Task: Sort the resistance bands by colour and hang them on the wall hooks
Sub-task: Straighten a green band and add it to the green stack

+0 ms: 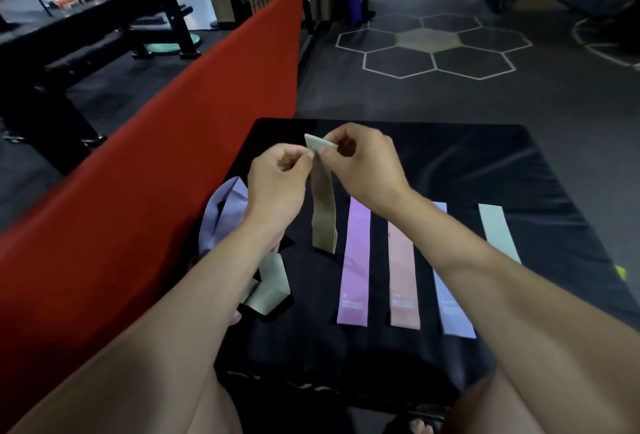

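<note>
A grey-green resistance band [324,211] hangs upright over the black mat [485,163]. My left hand [277,184] and my right hand [367,163] both pinch its top end, and its bottom end touches the mat. Laid flat in a row on the mat to the right are a purple band [355,260], a pink band [403,277], a lavender band [452,309] partly under my right forearm, and a pale green band [498,232]. A crumpled lavender band [225,211] and a folded pale green band [270,288] lie at the left, partly behind my left forearm.
A red padded barrier [173,142] runs along the mat's left side, with black gym frames [104,17] behind it. Dark floor with white hexagon markings [433,45] lies beyond the mat. My knees are at the bottom edge. No wall hooks show.
</note>
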